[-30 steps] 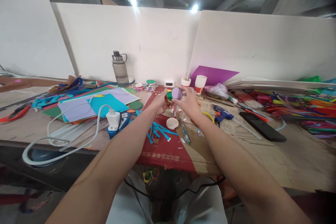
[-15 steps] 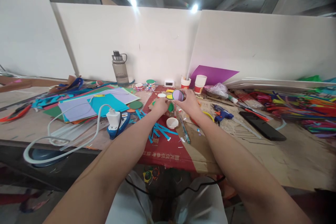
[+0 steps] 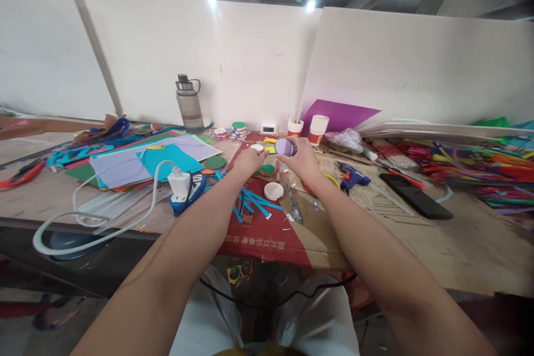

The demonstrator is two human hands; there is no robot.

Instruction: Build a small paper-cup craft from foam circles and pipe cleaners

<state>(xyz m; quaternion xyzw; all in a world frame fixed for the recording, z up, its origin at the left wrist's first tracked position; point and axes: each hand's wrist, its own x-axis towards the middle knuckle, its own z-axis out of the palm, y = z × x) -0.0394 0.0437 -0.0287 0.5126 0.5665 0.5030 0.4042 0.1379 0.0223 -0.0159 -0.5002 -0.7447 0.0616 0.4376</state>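
Observation:
My right hand (image 3: 303, 161) holds a small round lilac paper disc (image 3: 285, 147) upright by its edge, above the red cardboard sheet (image 3: 267, 233). My left hand (image 3: 249, 160) rests low beside it, fingers curled near a green disc with a red rim (image 3: 267, 169) lying on the cardboard; whether it touches that disc is unclear. A white round lid (image 3: 273, 191) lies just in front of both hands, next to blue paper strips (image 3: 254, 204) and a pen (image 3: 292, 203).
Coloured paper sheets (image 3: 146, 161) and a white charger with cable (image 3: 179, 183) lie left. A water bottle (image 3: 189, 103), paper cups (image 3: 317, 129) and a small clock (image 3: 268, 128) stand at the back wall. A blue glue gun (image 3: 352, 176), a black phone (image 3: 416, 196) and pipe cleaners (image 3: 479, 169) lie right.
My left hand has lowered away from the lilac disc and set the green disc down on the cardboard. My right hand still holds the lilac disc up. The view tilted slightly.

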